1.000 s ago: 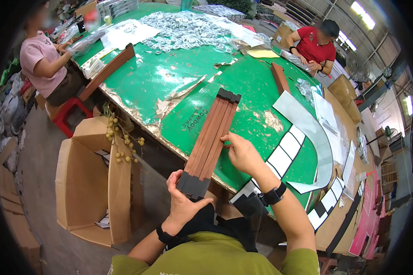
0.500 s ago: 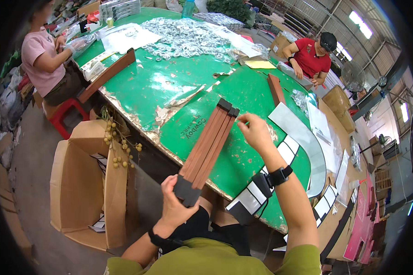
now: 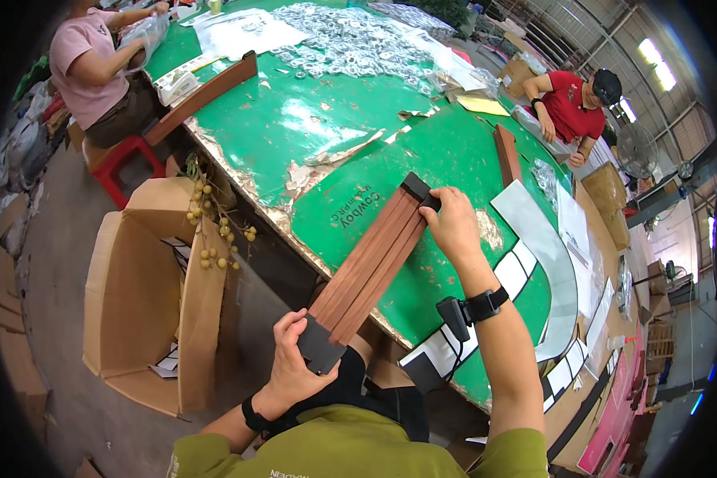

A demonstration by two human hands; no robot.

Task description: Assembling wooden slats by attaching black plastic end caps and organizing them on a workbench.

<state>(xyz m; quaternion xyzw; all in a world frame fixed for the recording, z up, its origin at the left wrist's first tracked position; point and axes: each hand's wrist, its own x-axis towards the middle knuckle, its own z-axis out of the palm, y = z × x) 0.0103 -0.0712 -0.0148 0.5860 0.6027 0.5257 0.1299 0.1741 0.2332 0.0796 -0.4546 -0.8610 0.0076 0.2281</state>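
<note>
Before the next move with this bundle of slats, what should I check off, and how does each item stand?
1. Left hand grip on the near black end cap of the bundle of long reddish-brown wooden slats: ok, fingers wrapped around it.
2. Right hand on the far black cap: ok, fingertips touch it.
3. Slats lying side by side, aligned: ok, edges look parallel.
4. Far cap fully seated: cannot tell, the hand covers part of it.
5. Bundle supported: far end over the green tabletop, near end held past its edge; contact with the table cannot tell.
6. Open brown cardboard box stands on the floor to the left: ok.
</note>
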